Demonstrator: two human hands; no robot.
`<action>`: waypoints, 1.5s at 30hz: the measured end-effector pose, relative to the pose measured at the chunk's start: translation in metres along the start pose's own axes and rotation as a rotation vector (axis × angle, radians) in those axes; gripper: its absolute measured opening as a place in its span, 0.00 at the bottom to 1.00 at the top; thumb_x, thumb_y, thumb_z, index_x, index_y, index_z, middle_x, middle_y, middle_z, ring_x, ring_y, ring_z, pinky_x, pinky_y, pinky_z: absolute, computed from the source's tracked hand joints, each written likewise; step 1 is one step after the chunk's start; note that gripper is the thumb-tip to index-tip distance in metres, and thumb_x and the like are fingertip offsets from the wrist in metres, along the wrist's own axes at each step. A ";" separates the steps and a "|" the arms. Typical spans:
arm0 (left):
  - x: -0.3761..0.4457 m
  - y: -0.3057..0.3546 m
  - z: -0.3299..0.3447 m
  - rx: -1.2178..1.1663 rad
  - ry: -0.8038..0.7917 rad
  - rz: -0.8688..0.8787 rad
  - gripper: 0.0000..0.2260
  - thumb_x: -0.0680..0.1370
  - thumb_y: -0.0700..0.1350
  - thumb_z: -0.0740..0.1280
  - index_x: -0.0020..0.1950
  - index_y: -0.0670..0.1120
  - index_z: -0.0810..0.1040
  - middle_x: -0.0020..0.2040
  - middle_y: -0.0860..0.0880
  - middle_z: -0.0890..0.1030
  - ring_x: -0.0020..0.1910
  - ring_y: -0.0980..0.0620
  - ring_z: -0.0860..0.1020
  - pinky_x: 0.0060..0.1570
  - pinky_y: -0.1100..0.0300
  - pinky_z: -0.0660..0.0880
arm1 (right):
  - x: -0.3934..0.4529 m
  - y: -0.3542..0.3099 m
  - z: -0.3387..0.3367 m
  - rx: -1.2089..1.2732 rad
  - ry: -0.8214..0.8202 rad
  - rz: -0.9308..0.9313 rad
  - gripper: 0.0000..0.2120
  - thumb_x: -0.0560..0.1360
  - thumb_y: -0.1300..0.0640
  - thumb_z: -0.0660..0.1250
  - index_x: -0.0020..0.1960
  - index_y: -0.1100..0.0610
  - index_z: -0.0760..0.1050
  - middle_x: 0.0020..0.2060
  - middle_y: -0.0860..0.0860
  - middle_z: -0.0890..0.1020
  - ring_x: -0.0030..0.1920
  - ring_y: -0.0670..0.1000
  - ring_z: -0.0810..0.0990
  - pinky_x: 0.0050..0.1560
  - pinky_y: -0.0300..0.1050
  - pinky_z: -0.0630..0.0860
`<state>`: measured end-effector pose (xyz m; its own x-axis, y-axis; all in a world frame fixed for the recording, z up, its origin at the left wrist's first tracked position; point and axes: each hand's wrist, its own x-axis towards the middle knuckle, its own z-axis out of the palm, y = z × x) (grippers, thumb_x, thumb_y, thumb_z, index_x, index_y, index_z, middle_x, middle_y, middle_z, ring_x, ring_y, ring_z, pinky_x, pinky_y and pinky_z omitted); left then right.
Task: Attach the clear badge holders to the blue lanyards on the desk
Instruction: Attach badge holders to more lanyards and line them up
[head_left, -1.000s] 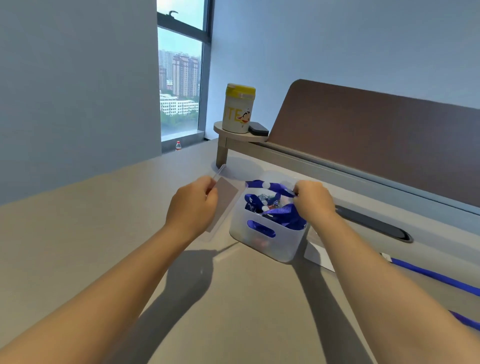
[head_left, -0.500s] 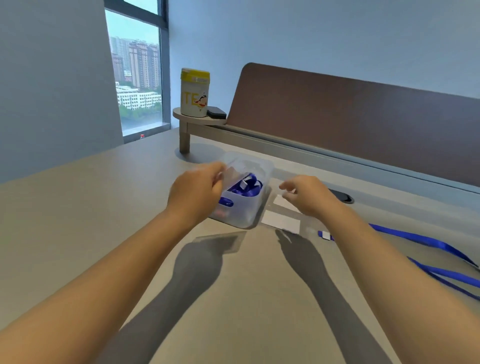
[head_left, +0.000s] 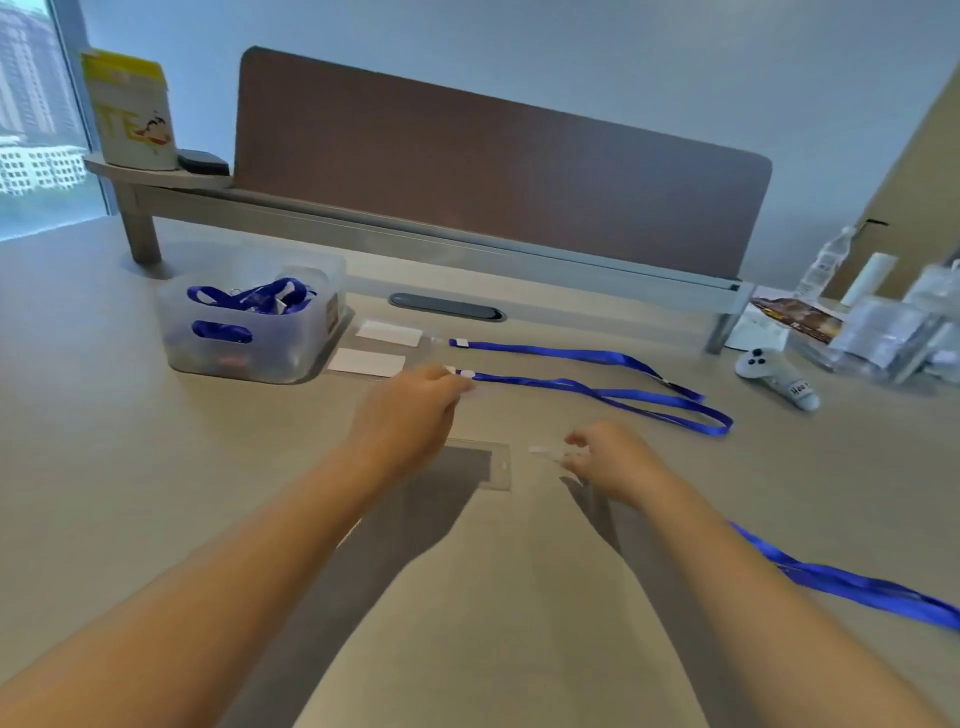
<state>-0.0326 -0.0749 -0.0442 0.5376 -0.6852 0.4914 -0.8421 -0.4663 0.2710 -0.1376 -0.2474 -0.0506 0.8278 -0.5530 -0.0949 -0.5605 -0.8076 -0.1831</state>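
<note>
A clear badge holder (head_left: 480, 465) lies flat on the desk, its left part under my left hand (head_left: 410, 410). That hand hovers just above it with loosely curled fingers and holds nothing that I can see. My right hand (head_left: 610, 457) pinches the white clip (head_left: 545, 451) of a blue lanyard (head_left: 857, 584), whose strap trails off to the lower right. The clip points at the holder's right end, a short gap away. Farther back lie two more blue lanyards (head_left: 571, 357) (head_left: 613, 395), their clip ends beside two holders with white cards (head_left: 389, 332) (head_left: 366, 362).
A translucent bin (head_left: 249, 332) with more blue lanyards stands at the back left. A yellow-lidded can (head_left: 132, 111) sits on the raised shelf by the brown divider (head_left: 493, 161). At the right are a white controller (head_left: 776, 376), clear plastic packs (head_left: 883, 338) and a bottle (head_left: 826, 262).
My view swung right, away from the bin. My left hand came off the bin and the clear holder now lies on the desk. My right hand has picked up a lanyard clip.
</note>
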 end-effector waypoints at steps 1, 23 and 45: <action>0.000 0.003 0.005 0.003 -0.010 0.002 0.15 0.80 0.40 0.54 0.64 0.46 0.73 0.62 0.45 0.78 0.58 0.44 0.76 0.53 0.54 0.73 | -0.001 0.006 0.006 -0.019 0.003 0.001 0.14 0.75 0.55 0.62 0.58 0.58 0.77 0.55 0.56 0.79 0.57 0.56 0.77 0.55 0.48 0.72; 0.026 0.021 0.016 -0.250 0.024 -0.323 0.06 0.77 0.38 0.59 0.51 0.39 0.74 0.41 0.46 0.74 0.41 0.49 0.70 0.36 0.61 0.64 | 0.006 -0.024 -0.008 0.684 0.268 -0.073 0.07 0.77 0.60 0.57 0.47 0.60 0.74 0.39 0.52 0.76 0.36 0.47 0.72 0.34 0.36 0.67; 0.017 0.014 0.000 -0.573 0.114 -0.327 0.15 0.79 0.40 0.57 0.64 0.43 0.72 0.64 0.44 0.76 0.52 0.56 0.68 0.53 0.63 0.66 | -0.004 -0.072 -0.023 0.835 0.319 -0.163 0.12 0.75 0.57 0.63 0.45 0.65 0.80 0.27 0.48 0.73 0.28 0.44 0.70 0.32 0.35 0.68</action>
<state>-0.0352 -0.0930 -0.0326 0.7877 -0.4808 0.3852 -0.5434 -0.2476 0.8022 -0.1007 -0.1916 -0.0147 0.7797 -0.5754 0.2468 -0.1340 -0.5385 -0.8319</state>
